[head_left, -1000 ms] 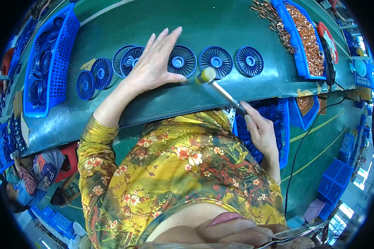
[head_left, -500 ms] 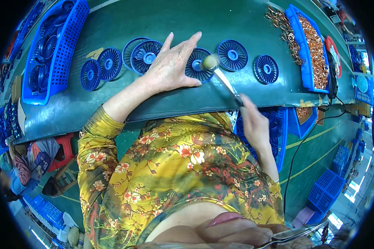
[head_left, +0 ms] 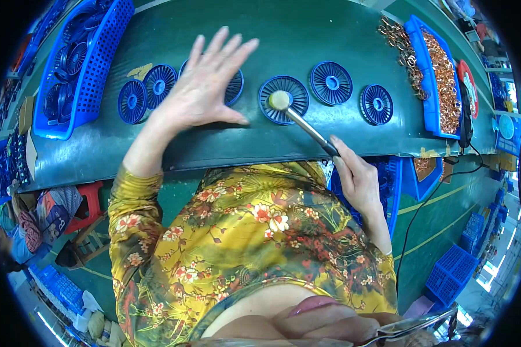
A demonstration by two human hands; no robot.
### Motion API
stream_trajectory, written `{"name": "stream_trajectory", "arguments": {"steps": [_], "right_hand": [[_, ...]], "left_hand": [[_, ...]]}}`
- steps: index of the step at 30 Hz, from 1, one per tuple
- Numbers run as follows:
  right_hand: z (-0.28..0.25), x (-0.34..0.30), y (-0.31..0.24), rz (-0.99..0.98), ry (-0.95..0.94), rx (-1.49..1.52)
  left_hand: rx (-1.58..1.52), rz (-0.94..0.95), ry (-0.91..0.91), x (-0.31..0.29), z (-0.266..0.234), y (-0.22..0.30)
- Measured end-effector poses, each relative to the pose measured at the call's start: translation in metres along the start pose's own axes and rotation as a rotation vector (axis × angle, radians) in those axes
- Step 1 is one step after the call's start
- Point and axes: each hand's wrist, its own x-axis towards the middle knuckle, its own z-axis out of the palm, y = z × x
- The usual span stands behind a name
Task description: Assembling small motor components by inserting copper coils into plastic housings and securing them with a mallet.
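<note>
My right hand [head_left: 359, 176] grips the dark handle of a small mallet [head_left: 309, 128] with a metal shaft and a pale yellowish head. That head is over the hub of a blue spoked plastic wheel [head_left: 298, 88]; I cannot tell whether it touches. My left hand [head_left: 205, 87] is open, fingers spread, above other blue wheels and partly hiding them; one wheel [head_left: 235, 88] shows beside its thumb. Farther left lie two more wheels, one [head_left: 132, 102] overlapping another [head_left: 160, 84]. To the right of the mallet are a wheel [head_left: 331, 83] and a smaller-looking one [head_left: 377, 104].
A blue basket [head_left: 101, 75] of wheels stands at the table's left. On the right, a blue tray [head_left: 418, 63] holds copper-coloured rings, with more rings [head_left: 400, 43] heaped beside it. A black cable [head_left: 414, 222] hangs over the front edge. Below are blue crates [head_left: 395, 199].
My left hand has moved left, away from the wheel under the mallet. The mallet head has shifted slightly left and down, still in my right hand.
</note>
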Motion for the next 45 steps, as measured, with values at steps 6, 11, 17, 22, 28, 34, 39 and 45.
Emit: {"name": "stream_trajectory", "arguments": {"steps": [6, 11, 17, 22, 28, 34, 39, 45], "right_hand": [[0.001, -0.005, 0.009, 0.066, -0.143, 0.013], [-0.005, 0.009, 0.01, 0.202, 0.118, -0.012], [-0.009, -0.005, -0.004, 0.007, 0.203, 0.093], [-0.007, 0.003, -0.013, 0.134, -0.048, -0.072], [0.008, 0.023, -0.012, -0.051, -0.019, -0.146], [-0.001, 0.019, -0.01, -0.05, -0.03, -0.039], [0.002, 0.012, -0.011, -0.107, -0.313, 0.182], [0.008, 0.038, -0.011, 0.076, -0.073, 0.006]], "left_hand": [[0.051, -0.072, -0.002, -0.022, -0.009, -0.007], [-0.109, 0.029, 0.088, -0.002, 0.022, 0.024], [-0.375, -0.021, 0.149, 0.001, 0.055, 0.027], [-0.462, -0.098, 0.112, 0.003, 0.056, 0.025], [-0.457, -0.112, 0.157, 0.0, 0.054, 0.029], [-0.401, 0.073, 0.252, -0.019, 0.019, 0.008], [-0.124, -0.049, 0.323, -0.044, 0.002, -0.036], [-0.234, -0.1, 0.163, -0.036, 0.021, -0.02]]}}
